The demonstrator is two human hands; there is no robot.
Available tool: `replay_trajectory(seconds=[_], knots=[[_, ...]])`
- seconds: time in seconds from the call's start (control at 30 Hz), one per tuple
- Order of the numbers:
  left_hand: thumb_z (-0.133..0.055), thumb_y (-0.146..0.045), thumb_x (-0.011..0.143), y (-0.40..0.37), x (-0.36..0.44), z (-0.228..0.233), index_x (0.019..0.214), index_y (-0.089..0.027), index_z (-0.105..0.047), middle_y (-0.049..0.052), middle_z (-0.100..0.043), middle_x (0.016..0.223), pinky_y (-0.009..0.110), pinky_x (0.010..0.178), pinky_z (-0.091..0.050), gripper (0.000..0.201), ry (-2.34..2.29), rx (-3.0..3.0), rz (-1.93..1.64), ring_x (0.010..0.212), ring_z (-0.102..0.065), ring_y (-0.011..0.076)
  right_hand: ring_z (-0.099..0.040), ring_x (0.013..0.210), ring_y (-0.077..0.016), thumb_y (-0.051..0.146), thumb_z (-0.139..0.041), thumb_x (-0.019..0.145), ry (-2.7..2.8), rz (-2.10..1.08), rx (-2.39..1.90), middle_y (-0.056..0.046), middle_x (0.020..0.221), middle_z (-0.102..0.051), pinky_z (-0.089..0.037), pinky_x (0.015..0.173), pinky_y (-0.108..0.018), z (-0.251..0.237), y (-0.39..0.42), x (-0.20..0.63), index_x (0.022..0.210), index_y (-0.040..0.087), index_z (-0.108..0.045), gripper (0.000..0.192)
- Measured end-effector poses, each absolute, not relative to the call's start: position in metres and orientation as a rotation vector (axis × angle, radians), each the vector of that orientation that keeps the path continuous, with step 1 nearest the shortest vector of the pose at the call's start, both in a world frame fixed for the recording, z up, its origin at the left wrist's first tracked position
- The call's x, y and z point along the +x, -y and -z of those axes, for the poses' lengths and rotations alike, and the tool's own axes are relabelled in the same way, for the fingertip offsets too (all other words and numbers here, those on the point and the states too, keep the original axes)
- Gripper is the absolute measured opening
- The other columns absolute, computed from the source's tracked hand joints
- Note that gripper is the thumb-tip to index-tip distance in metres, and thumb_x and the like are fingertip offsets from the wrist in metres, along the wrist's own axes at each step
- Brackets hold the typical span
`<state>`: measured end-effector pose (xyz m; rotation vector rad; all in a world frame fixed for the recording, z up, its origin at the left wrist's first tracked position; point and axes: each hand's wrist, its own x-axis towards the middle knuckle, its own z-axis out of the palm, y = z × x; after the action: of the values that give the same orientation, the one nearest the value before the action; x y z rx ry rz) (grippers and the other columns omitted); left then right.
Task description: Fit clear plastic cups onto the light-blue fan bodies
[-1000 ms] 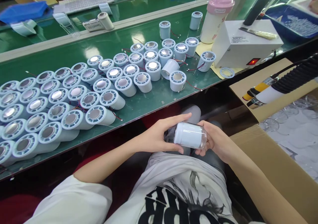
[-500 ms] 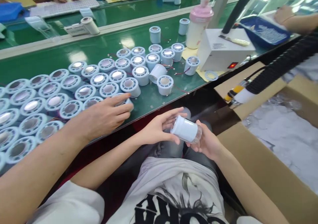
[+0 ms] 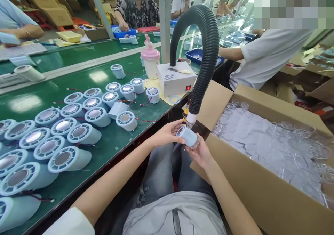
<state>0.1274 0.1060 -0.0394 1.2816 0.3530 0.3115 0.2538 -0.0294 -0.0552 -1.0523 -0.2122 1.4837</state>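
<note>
Between my hands is a light blue cylinder (image 3: 188, 137), tilted, with a clear plastic cup (image 3: 194, 142) over its right end. My left hand (image 3: 168, 134) grips the blue end between thumb and fingers. From below and to the right, my right hand (image 3: 200, 153) is closed around the clear cup. Just above the cylinder hangs the white nozzle (image 3: 191, 119) of a black corrugated hose (image 3: 214, 47); whether they touch I cannot tell. Several similar blue cylinders with round silver centres, such as one nearby (image 3: 126, 120), stand on the green bench to the left, some with thin wires.
A white box (image 3: 173, 80) with a lit red switch stands at the bench edge, beside a pink-lidded cup (image 3: 150, 63). On my right, an open cardboard box (image 3: 235, 165) holds clear plastic cups (image 3: 304, 129). Co-workers sit across the bench and at the far right.
My view has swung right and up. The cylinder and both hands are now right beneath the hose nozzle. Another person's hand that was over the bench cylinders is out of view.
</note>
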Motion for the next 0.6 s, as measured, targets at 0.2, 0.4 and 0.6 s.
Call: replay_trajectory(seconds=[0.2,0.4,0.6], knots=[[-0.093,-0.015,0.054,-0.085,0.083,0.024,0.129,-0.021,-0.063,0.014,-0.062,0.136,0.046,0.113,-0.040,0.081,-0.385,1.340,-0.341,0.129,-0.057,0.0287,-0.051,0.032,-0.0067,0.044,-0.016,0.107,0.296,-1.683,-1.119,-0.004,0.049,-0.063,-0.034,0.031,-0.010,0.042,0.038,0.245,0.077,0.014,-0.060,0.061],[-0.092,-0.016,0.057,-0.049,0.034,0.001,0.129,-0.023,-0.063,0.012,-0.062,0.132,0.040,0.102,-0.051,0.077,-0.363,1.543,-0.364,0.120,-0.061,0.0275,-0.058,0.032,-0.0121,0.042,-0.017,0.107,0.349,-1.916,-1.151,-0.008,0.050,-0.066,-0.039,0.028,-0.014,0.016,0.059,0.224,0.076,0.013,-0.061,0.061],[-0.085,-0.019,0.069,-0.023,0.009,-0.018,0.132,-0.024,-0.059,0.011,-0.059,0.132,0.034,0.097,-0.055,0.068,-0.397,1.682,-0.411,0.121,-0.059,0.0257,-0.057,0.035,-0.0108,0.064,-0.013,0.101,0.477,-2.129,-1.196,-0.004,0.052,-0.062,-0.039,0.030,-0.014,0.003,0.076,0.211,0.079,0.015,-0.060,0.071]])
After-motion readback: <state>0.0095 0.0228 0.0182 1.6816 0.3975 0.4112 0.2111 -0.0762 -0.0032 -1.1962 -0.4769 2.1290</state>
